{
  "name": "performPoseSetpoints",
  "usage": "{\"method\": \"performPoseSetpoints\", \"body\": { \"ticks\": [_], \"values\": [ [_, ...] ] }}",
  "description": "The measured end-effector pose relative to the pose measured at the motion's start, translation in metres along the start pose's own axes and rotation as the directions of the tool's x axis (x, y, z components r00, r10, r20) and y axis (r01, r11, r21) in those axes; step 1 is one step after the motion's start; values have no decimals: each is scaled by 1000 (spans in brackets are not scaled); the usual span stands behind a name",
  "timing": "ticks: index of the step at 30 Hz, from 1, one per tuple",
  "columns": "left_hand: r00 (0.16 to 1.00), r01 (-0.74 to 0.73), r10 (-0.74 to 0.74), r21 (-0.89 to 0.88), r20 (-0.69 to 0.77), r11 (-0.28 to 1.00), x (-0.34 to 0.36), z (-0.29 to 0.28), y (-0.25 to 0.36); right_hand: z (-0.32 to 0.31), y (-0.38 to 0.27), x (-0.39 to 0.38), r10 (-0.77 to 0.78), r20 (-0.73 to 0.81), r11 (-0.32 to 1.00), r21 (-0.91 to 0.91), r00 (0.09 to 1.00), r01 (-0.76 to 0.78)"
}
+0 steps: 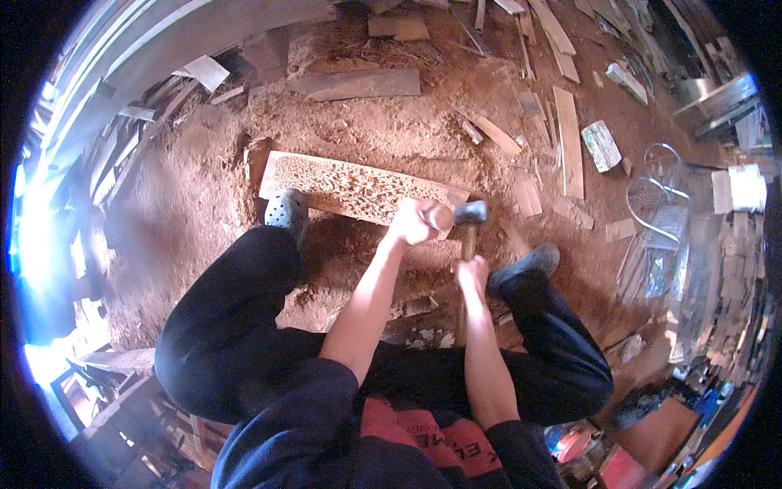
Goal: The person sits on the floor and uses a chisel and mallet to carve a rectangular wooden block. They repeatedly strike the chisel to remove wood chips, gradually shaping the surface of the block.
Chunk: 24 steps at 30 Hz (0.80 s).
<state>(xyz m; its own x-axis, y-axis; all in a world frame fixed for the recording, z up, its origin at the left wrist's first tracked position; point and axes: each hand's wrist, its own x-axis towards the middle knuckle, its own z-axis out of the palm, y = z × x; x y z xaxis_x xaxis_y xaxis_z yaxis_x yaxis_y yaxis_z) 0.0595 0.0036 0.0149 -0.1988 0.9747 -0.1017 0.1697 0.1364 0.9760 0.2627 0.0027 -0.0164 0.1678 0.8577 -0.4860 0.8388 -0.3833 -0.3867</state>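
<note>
A long carved wooden board [358, 184] lies aslant on the ground in front of me, its face covered in dense cut relief. My left hand [414, 222] is closed around a chisel [441, 217] over the board's right part; only the round wooden end of its handle shows, and the blade is hidden. In my right hand [471, 274] is a hammer [470, 214], gripped by its wooden handle. The dark metal head is right beside the chisel's handle end, and I cannot tell whether they touch. My left shoe [286, 209] is at the board's near edge.
Wood chips and dust cover the brown ground. Loose planks [568, 143] and a pale block [600, 147] lie to the right, with a wire-frame chair [658, 204] farther right. Another board [356, 84] lies beyond the carved one. My right shoe [528, 270] rests near the hammer.
</note>
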Motion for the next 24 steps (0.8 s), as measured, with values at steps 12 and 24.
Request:
{"method": "performPoseSetpoints", "body": {
  "ticks": [12, 24],
  "values": [
    [984, -125, 94, 211, 154, 969, 2, 20, -23, 2, -29, -19, -95, 106, 993, -65, 990, 103],
    [984, -85, 44, 238, 173, 968, 0, 11, -9, 30, -21, 1, -116, 200, 974, 216, 973, 72]
  ]
}}
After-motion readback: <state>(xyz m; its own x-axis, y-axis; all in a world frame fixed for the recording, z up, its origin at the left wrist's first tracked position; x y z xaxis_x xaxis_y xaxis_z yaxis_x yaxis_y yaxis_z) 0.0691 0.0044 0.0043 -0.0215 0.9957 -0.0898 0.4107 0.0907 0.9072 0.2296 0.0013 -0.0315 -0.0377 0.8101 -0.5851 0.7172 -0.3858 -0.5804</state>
